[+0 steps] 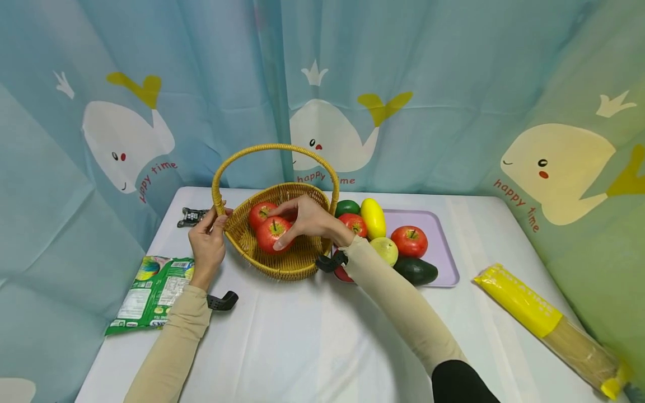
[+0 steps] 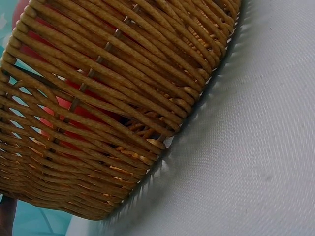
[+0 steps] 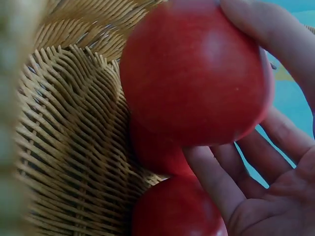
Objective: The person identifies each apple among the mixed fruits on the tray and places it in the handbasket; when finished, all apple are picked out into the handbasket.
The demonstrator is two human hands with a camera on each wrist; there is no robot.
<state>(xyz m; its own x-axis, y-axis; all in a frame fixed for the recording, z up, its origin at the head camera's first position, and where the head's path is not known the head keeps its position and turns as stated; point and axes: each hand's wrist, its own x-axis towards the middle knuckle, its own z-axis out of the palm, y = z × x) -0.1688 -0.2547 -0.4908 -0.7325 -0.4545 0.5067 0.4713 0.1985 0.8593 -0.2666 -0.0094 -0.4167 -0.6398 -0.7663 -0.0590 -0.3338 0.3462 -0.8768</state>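
Note:
A yellow wicker basket point(image 1: 294, 272) with a tall arched handle stands on the white table. My left hand point(image 1: 208, 249) grips it at the left, where handle meets rim; the left wrist view shows the woven side point(image 2: 113, 98), the hand almost wholly out of sight. Inside the basket my right hand point(image 1: 312, 218) holds a red apple point(image 1: 272, 238) between thumb and fingers. Another red apple point(image 1: 261, 212) lies just behind it. From the right wrist, the held apple point(image 3: 197, 73) hangs over two more red apples, the nearer one point(image 3: 172, 209) low in the picture.
Right of the basket, a lilac tray point(image 1: 445, 263) bears apples, an avocado point(image 1: 415, 271), a yellow-green round fruit point(image 1: 385, 250) and a yellow oblong fruit point(image 1: 373, 218). A green snack bag point(image 1: 156, 291) and a small black object point(image 1: 191, 217) lie left, a yellow noodle packet point(image 1: 549, 324) far right.

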